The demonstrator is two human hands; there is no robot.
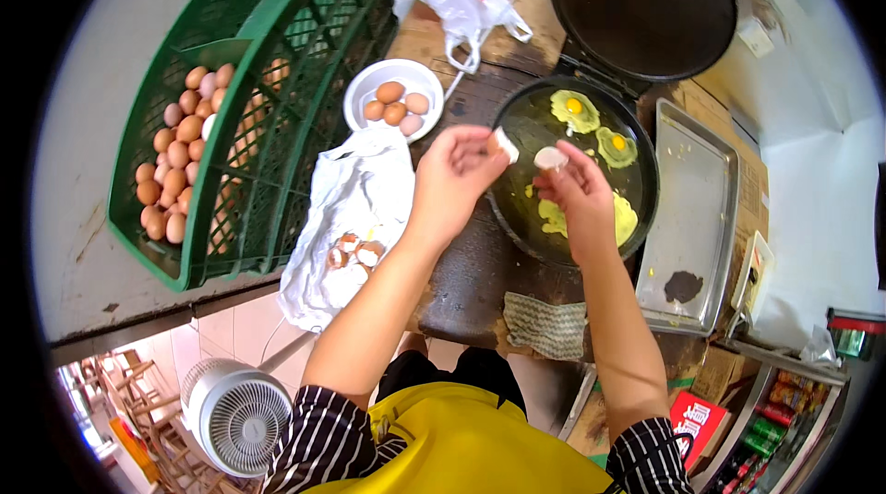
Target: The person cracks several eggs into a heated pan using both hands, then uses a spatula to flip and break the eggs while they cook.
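Observation:
Half of a broken eggshell (507, 146) is pinched in my left hand (462, 169), above the left rim of a round black electric griddle (516, 122). My right hand (578, 186) grips the other shell half (551, 158) over the pan. One fried egg (574, 111) with a whole yolk lies near the back of the pan, and a smaller egg (617, 147) sits just right of it. Below, a spread yellow egg mass (624, 221) is partly hidden by my right hand and forearm. A white bowl (353, 103) with several whole brown eggs (395, 113) stands to the left.
A green plastic crate (228, 79) of eggs stands far left. Broken shells (356, 252) lie in a white plastic bag (370, 179). The griddle's raised lid (644, 3) is behind; a metal tray (692, 217) lies right. A patterned cloth (545, 326) hangs at the front edge.

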